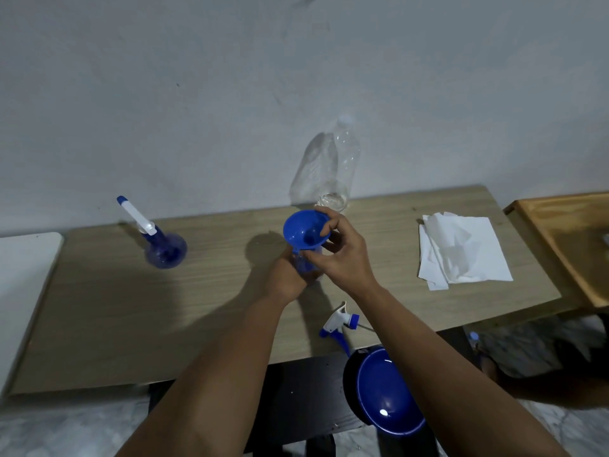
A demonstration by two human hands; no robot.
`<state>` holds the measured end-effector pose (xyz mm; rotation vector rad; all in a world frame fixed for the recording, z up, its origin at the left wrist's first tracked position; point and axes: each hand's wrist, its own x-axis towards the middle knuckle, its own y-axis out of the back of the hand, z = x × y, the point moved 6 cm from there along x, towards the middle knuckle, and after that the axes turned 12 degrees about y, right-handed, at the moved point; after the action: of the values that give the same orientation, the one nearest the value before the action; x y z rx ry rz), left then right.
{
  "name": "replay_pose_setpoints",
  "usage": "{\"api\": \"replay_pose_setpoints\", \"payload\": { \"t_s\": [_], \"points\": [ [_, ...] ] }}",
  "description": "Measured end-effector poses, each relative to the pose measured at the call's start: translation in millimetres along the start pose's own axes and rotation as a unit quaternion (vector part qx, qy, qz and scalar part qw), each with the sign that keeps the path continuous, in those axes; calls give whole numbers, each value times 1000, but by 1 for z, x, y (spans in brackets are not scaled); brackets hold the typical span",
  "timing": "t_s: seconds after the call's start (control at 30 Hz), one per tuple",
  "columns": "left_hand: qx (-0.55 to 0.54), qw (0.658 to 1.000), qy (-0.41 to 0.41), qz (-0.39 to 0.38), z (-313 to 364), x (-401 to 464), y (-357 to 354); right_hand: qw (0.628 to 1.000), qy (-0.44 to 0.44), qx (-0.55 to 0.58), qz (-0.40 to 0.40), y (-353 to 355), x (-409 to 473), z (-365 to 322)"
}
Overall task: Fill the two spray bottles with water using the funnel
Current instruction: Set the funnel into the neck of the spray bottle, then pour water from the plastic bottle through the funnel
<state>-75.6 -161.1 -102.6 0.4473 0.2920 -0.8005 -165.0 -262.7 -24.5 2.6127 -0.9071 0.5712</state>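
A blue funnel (304, 230) sits in the neck of a blue spray bottle (305, 264) at the middle of the wooden table (131, 308). My left hand (285, 275) is wrapped around that bottle's body. My right hand (339, 249) pinches the funnel's rim, one finger hooked inside the cone. The bottle's white-and-blue spray head (339, 321) lies loose near the table's front edge. A second blue spray bottle (164, 247) with its spray head on stands at the left. A clear plastic water bottle (339, 166), nearly empty, stands behind the funnel by the wall.
White paper towels (461, 250) lie on the table's right part. A blue bowl (385, 390) sits below the front edge on a dark stool. A wooden tray (566, 242) is at the far right, and a white surface (23, 285) borders the left.
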Motion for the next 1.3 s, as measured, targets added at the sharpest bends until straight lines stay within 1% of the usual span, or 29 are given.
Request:
{"api": "replay_pose_setpoints", "payload": {
  "t_s": [0.03, 0.13, 0.2, 0.23, 0.3, 0.33, 0.4, 0.43, 0.47, 0.53, 0.57, 0.6, 0.67, 0.73, 0.77, 0.8, 0.87, 0.97, 1.03, 1.17, 1.3],
  "points": [
    [21, 1000, -18, -2, 1, -1, -1, 1000, -3, -10, -7, 1, -4, 1],
    [22, 999, 31, -15, -5, -9, 3, 998, -5, -33, -48, 3, -13, -4],
    [70, 997, 38, 4, -9, -16, 11, 996, 6, -44, -78, 7, -17, -13],
    [98, 995, 33, -6, -6, -21, 15, 996, 6, -48, -81, 12, -17, -18],
    [149, 988, 9, -38, 1, -25, 27, 997, 0, -54, -58, 27, -9, -27],
    [173, 984, -3, -34, 4, -20, 38, 997, 3, -64, -31, 37, -2, -31],
    [214, 977, 4, 18, 15, -8, 64, 993, 11, -104, 46, 60, 21, -38],
    [216, 974, 26, 62, 21, 0, 79, 989, 8, -128, 76, 70, 36, -40],
    [195, 974, 47, 101, 31, 8, 91, 985, -1, -148, 93, 77, 53, -41],
    [128, 981, 53, 139, 62, 25, 101, 979, -25, -178, 96, 83, 90, -40],
    [98, 984, 37, 145, 83, 34, 99, 977, -37, -193, 86, 83, 109, -39],
    [77, 987, 19, 143, 105, 43, 95, 974, -48, -209, 71, 82, 127, -37],
    [64, 991, -12, 114, 145, 60, 80, 972, -71, -224, 23, 75, 157, -32],
    [92, 993, -25, 63, 171, 74, 59, 968, -80, -235, -36, 63, 175, -25],
    [107, 993, -30, 34, 180, 79, 48, 966, -77, -241, -52, 59, 180, -22],
    [119, 992, -34, 12, 188, 83, 38, 966, -71, -244, -53, 58, 181, -19],
    [138, 990, -40, -7, 197, 88, 24, 971, -58, -230, -20, 62, 176, -17],
    [154, 987, -53, 9, 206, 82, 7, 979, -54, -195, 34, 81, 156, -18],
    [156, 986, -63, 3, 208, 70, -8, 980, -63, -181, 55, 95, 140, -21],
    [152, 985, -84, -8, 207, 38, -38, 983, -70, -160, 60, 120, 105, -34],
    [136, 986, -99, 8, 193, 5, -63, 984, -87, -146, 55, 139, 72, -50]
  ]
}}
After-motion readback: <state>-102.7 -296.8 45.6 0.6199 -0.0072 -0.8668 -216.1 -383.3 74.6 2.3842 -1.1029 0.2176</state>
